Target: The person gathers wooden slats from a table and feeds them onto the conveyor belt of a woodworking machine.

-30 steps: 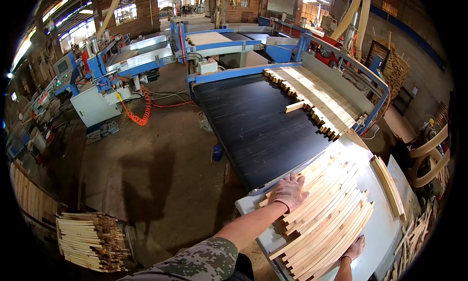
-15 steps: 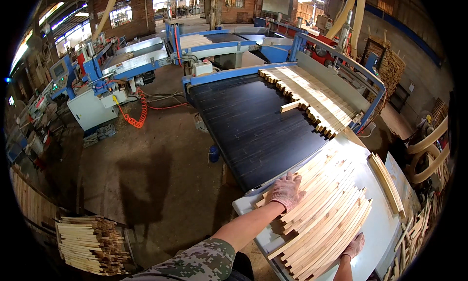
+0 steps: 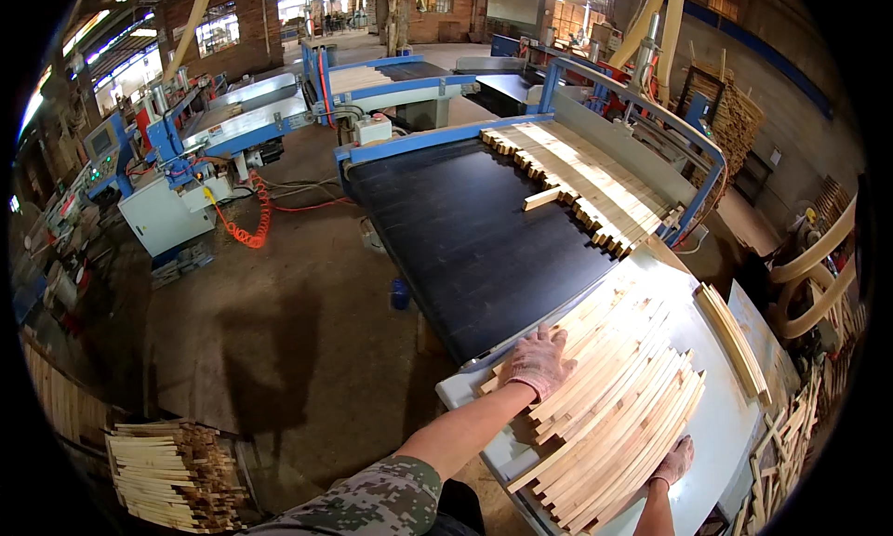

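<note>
**Both hands on the slats at the end of the belt**

The left hand (image 3: 538, 361), gloved, lies flat with fingers spread on the near-left end of a fan of pale wooden slats (image 3: 619, 397). It presses on them from above; the grip is open, closed round nothing. The right hand (image 3: 673, 461), also gloved, rests against the lower right edge of the same slats, fingers bent loosely along their ends; whether it has hold of any slat I cannot tell. The left forearm comes in from the lower edge out of a camouflage sleeve (image 3: 372, 499).

The slats lie side by side, running from lower left to upper right, on a pale bench (image 3: 735, 434) that butts against the end of a wide black belt (image 3: 465, 229). A short stack of slats (image 3: 735, 341) lies apart at the bench's right edge.

More slats (image 3: 586, 178) lie in a row along the far side of the belt, against a blue frame (image 3: 642, 104). One slat (image 3: 542, 198) lies askew on the belt, just beside that row.

On the floor at lower left sits a bundle (image 3: 172, 471) of cut slats. Blue machines (image 3: 214, 132) stand beyond, with an orange coiled hose (image 3: 251, 224) hanging near them.
</note>
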`<action>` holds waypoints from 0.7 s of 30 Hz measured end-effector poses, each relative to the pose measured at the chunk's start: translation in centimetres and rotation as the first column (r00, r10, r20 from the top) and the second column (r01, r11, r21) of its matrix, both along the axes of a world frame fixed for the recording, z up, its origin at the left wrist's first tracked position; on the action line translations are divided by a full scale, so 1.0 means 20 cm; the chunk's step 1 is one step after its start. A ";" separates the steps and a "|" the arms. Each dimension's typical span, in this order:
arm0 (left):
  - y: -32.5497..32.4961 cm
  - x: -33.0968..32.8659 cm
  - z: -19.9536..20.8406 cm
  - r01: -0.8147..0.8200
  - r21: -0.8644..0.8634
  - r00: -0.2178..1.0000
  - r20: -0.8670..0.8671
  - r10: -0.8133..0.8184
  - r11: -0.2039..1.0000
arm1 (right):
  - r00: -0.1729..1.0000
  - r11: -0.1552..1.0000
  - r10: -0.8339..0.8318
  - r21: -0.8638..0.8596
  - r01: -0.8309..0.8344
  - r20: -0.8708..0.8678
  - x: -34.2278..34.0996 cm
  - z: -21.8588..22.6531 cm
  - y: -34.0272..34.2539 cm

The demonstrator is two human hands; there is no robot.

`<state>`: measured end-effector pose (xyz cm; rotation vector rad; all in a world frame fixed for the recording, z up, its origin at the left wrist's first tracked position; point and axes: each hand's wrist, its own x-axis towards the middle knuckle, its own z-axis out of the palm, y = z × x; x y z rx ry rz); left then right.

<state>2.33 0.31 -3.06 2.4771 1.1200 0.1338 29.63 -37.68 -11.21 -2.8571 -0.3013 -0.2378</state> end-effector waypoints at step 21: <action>-0.01 0.00 0.06 -0.003 0.063 1.000 -0.023 0.005 0.998 | 0.993 0.998 0.016 -0.069 -0.008 0.120 0.01 -0.04 -0.01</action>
